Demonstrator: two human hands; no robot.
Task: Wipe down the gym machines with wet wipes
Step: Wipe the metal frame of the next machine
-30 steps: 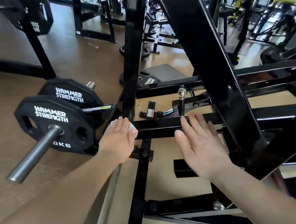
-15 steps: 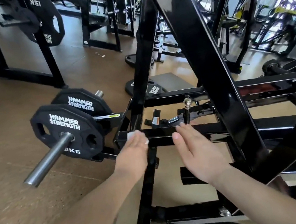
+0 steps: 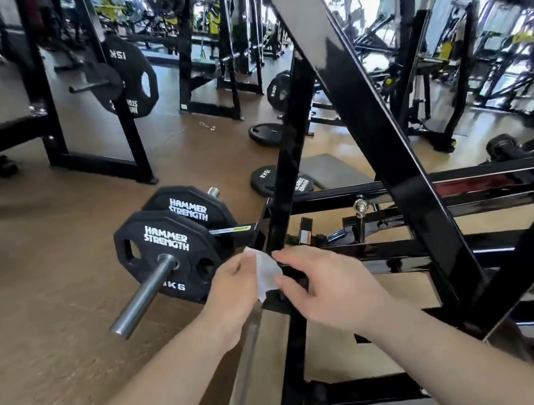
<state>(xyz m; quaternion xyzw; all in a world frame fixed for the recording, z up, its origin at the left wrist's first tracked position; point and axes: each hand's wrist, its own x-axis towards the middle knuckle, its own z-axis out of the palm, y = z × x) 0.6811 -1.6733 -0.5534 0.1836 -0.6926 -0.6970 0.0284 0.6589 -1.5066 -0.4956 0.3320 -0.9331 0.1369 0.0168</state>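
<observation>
Left hand and right hand both pinch the wipe; refold it to a clean face, then press flat along the bar.

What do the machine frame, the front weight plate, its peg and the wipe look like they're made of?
Machine frame: likely steel, glossy black paint, bright reflections.
Front weight plate: probably rubber or urethane coated, matte black, white printed lettering.
Peg: bare brushed metal, grey sheen.
Wipe: thin white nonwoven cloth, limp, creased; dampness unclear.

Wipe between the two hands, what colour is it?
Plain white. The small thin wet wipe shows best in the head view.
</observation>
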